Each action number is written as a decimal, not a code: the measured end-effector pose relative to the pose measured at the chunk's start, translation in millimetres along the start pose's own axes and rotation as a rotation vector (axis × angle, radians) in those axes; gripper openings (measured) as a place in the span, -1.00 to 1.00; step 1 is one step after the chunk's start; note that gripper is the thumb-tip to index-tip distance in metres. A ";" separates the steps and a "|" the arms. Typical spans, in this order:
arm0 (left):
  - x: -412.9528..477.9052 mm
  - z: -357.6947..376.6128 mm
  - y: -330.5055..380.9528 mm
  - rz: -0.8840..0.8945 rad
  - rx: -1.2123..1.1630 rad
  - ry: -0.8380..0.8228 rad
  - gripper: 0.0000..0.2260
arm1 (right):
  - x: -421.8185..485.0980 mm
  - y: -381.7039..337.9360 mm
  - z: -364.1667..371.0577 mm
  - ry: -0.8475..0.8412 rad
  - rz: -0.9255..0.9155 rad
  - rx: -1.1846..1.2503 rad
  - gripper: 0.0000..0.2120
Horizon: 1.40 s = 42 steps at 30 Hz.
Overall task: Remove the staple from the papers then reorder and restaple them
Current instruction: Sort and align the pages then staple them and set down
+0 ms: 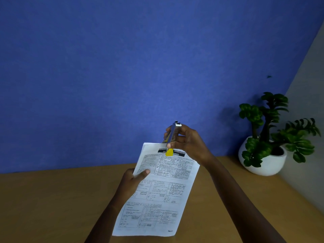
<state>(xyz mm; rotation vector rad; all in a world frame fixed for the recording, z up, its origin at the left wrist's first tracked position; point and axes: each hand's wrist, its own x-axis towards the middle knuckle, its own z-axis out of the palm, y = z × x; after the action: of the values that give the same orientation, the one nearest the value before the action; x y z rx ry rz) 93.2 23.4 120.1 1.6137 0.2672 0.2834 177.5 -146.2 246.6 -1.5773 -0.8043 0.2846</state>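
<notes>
The printed papers (163, 188) are held up above the wooden desk, tilted with the top edge away from me. My left hand (133, 179) grips their left edge, thumb on the front page. My right hand (187, 142) is shut on a metal stapler (172, 135) with a yellow end, held at the top edge of the papers near the dark title band. The yellow tip overlaps the top of the front page. Whether a staple is in the papers cannot be seen.
A wooden desk (52, 199) runs below the papers. A green plant in a round white pot (264, 155) stands at the back right. A blue wall (122, 67) rises behind the desk, and a grey wall closes the right side.
</notes>
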 end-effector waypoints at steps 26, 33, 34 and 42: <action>5.8 8.0 9.7 0.056 0.038 -0.077 -0.86 | 16.6 -13.3 29.4 -0.060 0.004 -0.231 -0.66; 8.2 8.6 10.3 0.084 0.037 -0.073 -0.83 | 18.0 -5.1 34.2 -0.041 -0.062 -0.270 -0.68; 8.4 9.0 9.7 0.086 0.035 -0.076 -0.83 | 17.7 -3.3 35.1 -0.029 -0.072 -0.285 -0.71; 12.7 11.7 3.1 0.066 0.053 -0.087 -0.91 | 23.2 2.0 32.0 -0.006 -0.067 -0.297 -0.70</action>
<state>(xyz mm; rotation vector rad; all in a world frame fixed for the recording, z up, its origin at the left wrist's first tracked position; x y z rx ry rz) 109.1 16.5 122.9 1.6845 0.1562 0.2571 175.5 -106.7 244.8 -1.8221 -0.9344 0.1237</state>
